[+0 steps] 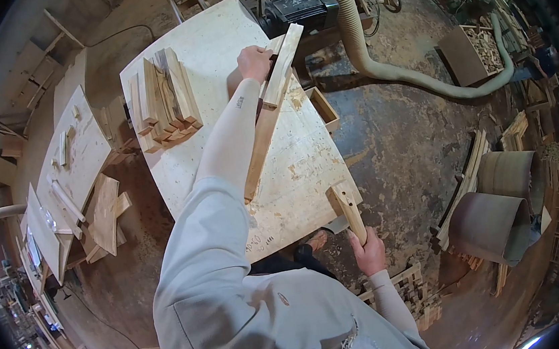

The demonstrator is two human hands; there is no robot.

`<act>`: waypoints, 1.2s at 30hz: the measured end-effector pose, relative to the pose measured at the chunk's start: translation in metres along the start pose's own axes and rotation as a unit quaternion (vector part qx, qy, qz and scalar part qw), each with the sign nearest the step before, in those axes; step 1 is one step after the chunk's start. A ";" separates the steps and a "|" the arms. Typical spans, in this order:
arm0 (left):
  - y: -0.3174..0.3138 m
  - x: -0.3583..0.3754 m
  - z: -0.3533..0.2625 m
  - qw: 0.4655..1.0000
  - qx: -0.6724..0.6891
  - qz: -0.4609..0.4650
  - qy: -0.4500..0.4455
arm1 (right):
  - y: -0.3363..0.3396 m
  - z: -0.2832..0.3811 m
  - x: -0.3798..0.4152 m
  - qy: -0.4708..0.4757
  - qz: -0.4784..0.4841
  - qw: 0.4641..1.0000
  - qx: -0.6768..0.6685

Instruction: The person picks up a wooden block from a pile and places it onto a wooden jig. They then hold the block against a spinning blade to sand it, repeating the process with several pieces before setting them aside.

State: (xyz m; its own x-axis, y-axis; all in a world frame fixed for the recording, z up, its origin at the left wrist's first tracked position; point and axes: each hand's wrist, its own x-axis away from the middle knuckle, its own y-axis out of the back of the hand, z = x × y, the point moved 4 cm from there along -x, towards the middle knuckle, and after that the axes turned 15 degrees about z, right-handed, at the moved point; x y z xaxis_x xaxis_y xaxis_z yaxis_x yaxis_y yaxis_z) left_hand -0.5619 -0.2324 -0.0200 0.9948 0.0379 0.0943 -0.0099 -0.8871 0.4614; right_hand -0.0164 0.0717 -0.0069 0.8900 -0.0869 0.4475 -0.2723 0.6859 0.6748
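Note:
My right hand [370,252] is closed around the lower end of a short wooden piece [351,215] with small dark holes, held at the near right corner of the pale worktable [274,223]. My left hand [256,63] reaches far across the table, its fingers curled at the side of a light wooden strip [284,66]. Something dark shows beside those fingers, but what they grip is hidden. Below the strip, a longer brown board [262,150] stretches toward me along the tabletop.
Several wooden pieces are stacked [163,95] at the table's left. A motor [299,10] and a thick ribbed hose [355,39] stand behind it. On the right are large belt rolls [489,225] and a crate of offcuts [466,55]; boards [82,153] lie left.

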 end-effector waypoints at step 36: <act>0.147 0.228 -0.011 0.892 -0.359 -0.165 -0.219 | 0.002 -0.004 0.000 0.002 0.010 0.999 -0.050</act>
State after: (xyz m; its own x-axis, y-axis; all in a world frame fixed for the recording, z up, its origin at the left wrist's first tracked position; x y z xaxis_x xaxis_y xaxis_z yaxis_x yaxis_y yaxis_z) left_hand -0.3374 -0.3492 0.0791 0.8983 -0.0807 -0.4319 0.3846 -0.3309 0.8617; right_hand -0.0158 0.0763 -0.0083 0.8860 -0.0703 0.4583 -0.2521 0.7565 0.6035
